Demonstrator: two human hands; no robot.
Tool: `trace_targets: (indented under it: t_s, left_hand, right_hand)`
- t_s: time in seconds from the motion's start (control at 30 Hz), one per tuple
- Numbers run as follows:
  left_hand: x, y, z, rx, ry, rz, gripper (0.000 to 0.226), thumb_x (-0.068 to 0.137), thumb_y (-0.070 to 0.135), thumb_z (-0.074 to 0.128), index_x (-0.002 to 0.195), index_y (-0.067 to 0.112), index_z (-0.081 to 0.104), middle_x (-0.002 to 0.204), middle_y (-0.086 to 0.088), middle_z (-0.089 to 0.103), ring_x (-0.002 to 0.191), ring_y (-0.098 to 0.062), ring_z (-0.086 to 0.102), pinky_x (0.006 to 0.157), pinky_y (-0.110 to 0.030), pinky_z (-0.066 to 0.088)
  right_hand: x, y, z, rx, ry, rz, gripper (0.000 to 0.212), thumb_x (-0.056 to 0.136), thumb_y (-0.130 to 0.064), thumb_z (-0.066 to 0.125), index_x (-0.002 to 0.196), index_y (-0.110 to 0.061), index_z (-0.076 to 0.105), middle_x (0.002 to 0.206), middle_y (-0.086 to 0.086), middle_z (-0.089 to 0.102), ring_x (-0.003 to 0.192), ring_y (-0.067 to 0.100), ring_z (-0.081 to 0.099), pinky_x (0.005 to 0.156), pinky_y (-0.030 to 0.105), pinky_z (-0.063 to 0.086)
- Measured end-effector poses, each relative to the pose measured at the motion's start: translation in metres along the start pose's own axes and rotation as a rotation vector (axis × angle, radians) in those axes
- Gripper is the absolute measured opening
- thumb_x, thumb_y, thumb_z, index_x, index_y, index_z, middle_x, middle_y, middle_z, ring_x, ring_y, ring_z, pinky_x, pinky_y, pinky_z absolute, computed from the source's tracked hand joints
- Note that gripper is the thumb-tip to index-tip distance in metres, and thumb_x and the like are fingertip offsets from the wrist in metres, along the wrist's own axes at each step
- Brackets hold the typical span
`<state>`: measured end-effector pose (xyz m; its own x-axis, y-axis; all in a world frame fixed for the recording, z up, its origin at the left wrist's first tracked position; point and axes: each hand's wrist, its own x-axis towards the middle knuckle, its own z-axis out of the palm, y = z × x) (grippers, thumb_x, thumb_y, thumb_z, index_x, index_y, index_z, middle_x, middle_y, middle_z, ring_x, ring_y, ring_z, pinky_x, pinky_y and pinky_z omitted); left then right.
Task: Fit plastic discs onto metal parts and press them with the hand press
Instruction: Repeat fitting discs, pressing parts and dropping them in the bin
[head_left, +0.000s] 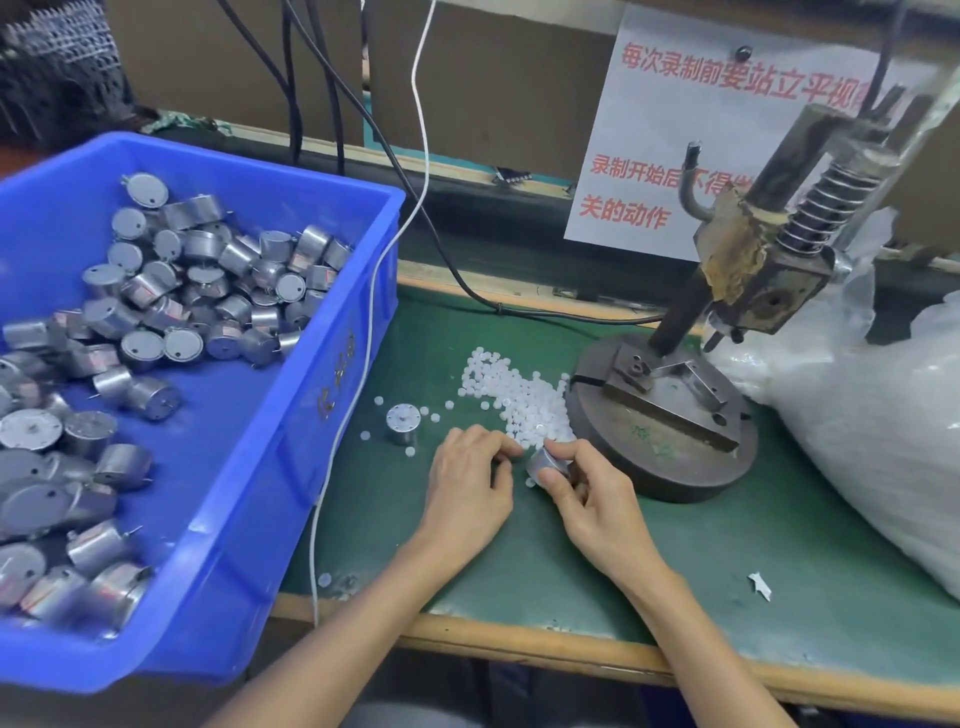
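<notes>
My right hand (582, 486) grips a small silver metal cylinder (543, 460) just left of the hand press's round base (670, 457). My left hand (470, 473) lies beside it with curled fingertips meeting at the cylinder's left side; whether they pinch a disc I cannot tell. A heap of small white plastic discs (519, 395) lies on the green mat right behind both hands. Another metal cylinder (403, 423) stands upright on the mat to the left. The hand press (753, 260) rises at the right with its spring and ram above the fixture.
A blue bin (291, 415) full of several metal cylinders fills the left side. A bulging clear plastic bag (883, 441) lies at the right. Black and white cables (415, 218) run down behind the mat. A paper sign (675, 156) stands behind the press.
</notes>
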<state>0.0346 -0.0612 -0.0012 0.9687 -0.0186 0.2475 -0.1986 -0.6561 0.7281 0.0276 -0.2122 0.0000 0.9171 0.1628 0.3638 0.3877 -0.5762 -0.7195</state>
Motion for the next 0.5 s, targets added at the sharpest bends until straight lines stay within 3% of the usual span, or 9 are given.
trace_targets:
  t_s: [0.13, 0.23, 0.33, 0.5]
  left_hand:
    - [-0.001, -0.001, 0.000, -0.006, -0.001, 0.001, 0.017, 0.085, 0.008, 0.056, 0.094, 0.018, 0.067, 0.090, 0.005, 0.062, 0.088, -0.013, 0.046, 0.079, -0.017, 0.030]
    - [-0.001, -0.001, 0.000, -0.008, 0.002, 0.009, 0.017, 0.084, 0.007, 0.056, 0.093, 0.019, 0.066, 0.090, 0.006, 0.062, 0.087, -0.012, 0.045, 0.079, -0.017, 0.030]
    - [-0.002, -0.002, 0.000, -0.012, 0.008, 0.014, 0.018, 0.084, 0.007, 0.056, 0.093, 0.019, 0.066, 0.089, 0.007, 0.061, 0.085, -0.009, 0.041, 0.078, -0.017, 0.029]
    - [-0.001, -0.002, 0.000, -0.021, 0.013, 0.016, 0.020, 0.083, 0.005, 0.056, 0.094, 0.018, 0.067, 0.089, 0.007, 0.061, 0.084, -0.009, 0.041, 0.079, -0.017, 0.031]
  right_hand:
    - [0.000, -0.001, 0.002, -0.093, 0.001, -0.073, 0.015, 0.087, -0.007, 0.062, 0.100, 0.001, 0.062, 0.088, -0.005, 0.060, 0.072, -0.010, 0.051, 0.064, 0.003, 0.035]
    - [-0.003, 0.000, 0.005, -0.187, -0.018, -0.148, 0.018, 0.086, -0.002, 0.062, 0.103, 0.001, 0.061, 0.098, 0.009, 0.061, 0.084, 0.003, 0.052, 0.070, 0.012, 0.039]
    - [-0.005, 0.000, 0.009, -0.284, -0.016, -0.223, 0.021, 0.084, -0.003, 0.059, 0.103, 0.005, 0.060, 0.103, 0.014, 0.061, 0.093, 0.016, 0.053, 0.076, 0.023, 0.044]
    - [-0.005, 0.000, 0.012, -0.337, -0.037, -0.234, 0.022, 0.082, -0.002, 0.058, 0.103, 0.005, 0.060, 0.102, 0.017, 0.062, 0.092, 0.023, 0.056, 0.079, 0.023, 0.044]
